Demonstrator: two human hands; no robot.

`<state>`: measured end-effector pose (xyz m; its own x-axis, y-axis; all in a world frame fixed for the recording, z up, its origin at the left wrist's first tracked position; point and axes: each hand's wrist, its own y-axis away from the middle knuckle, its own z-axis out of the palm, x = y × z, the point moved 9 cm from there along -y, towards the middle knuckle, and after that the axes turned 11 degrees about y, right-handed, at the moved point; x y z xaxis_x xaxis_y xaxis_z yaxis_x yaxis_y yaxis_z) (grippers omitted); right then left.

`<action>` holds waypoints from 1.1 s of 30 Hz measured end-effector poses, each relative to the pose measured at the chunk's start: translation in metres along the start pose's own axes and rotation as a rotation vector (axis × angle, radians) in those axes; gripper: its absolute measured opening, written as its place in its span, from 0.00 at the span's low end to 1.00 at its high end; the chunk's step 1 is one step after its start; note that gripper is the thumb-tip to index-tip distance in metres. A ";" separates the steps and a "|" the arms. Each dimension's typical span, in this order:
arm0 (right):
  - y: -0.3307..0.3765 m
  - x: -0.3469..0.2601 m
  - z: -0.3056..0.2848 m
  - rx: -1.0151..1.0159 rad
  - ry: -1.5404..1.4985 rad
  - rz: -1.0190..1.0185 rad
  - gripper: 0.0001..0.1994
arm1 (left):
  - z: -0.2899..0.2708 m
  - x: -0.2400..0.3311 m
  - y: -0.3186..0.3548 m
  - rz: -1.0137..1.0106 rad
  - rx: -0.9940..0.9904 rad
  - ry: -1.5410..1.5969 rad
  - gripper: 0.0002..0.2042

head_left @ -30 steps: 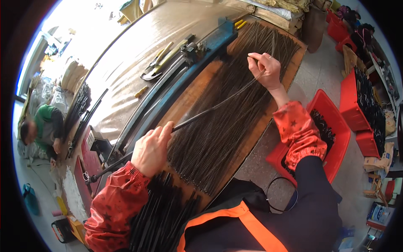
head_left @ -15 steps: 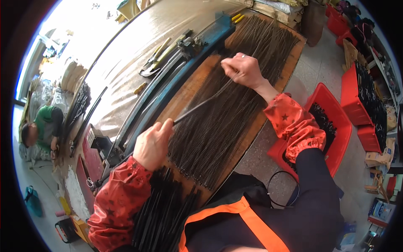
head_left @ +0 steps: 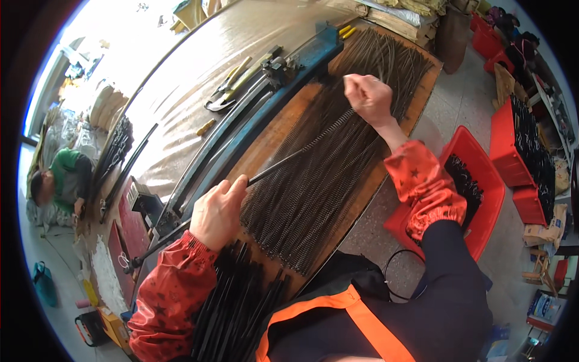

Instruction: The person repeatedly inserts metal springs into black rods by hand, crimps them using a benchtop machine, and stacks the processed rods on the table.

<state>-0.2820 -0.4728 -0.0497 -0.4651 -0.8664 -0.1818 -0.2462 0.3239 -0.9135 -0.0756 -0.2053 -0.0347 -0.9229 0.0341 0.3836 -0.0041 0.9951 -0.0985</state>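
A long thin coil spring (head_left: 329,132) slants across the bench between my two hands. My right hand (head_left: 369,100) is closed around its upper end, over the far part of the spring pile. My left hand (head_left: 218,212) grips a thin black tube (head_left: 274,166), which runs in line with the spring and meets it. Whether the spring passes inside the tube I cannot tell. Beneath lies a wide pile of similar dark springs (head_left: 301,205) on a wooden board. A bundle of black tubes (head_left: 238,304) lies by my left forearm.
Left of the springs runs a long blue metal rail (head_left: 241,130) with a clamp-like fitting (head_left: 280,71). Cutters (head_left: 226,96) lie beyond it. A red bin (head_left: 482,196) of dark parts stands right of the bench. Another person (head_left: 63,178) works at far left.
My right hand has moved a little to the right, and more coiled spring shows between it and the black tube. My left hand has hardly moved.
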 end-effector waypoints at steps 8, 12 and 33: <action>0.016 -0.128 0.016 -0.559 -0.720 -0.039 0.37 | -0.023 -0.011 0.011 0.016 0.131 0.034 0.14; 0.034 -0.080 0.034 -0.681 -0.448 0.007 0.15 | -0.060 -0.035 0.034 -0.076 0.150 -0.090 0.15; 0.014 -0.256 0.037 -0.251 -0.786 -0.196 0.22 | -0.073 -0.025 0.095 -0.023 0.193 -0.166 0.16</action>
<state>-0.1346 -0.2607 -0.0293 0.3095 -0.8978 -0.3134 -0.4855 0.1342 -0.8638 -0.0245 -0.1049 0.0137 -0.9721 -0.0199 0.2336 -0.0847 0.9589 -0.2707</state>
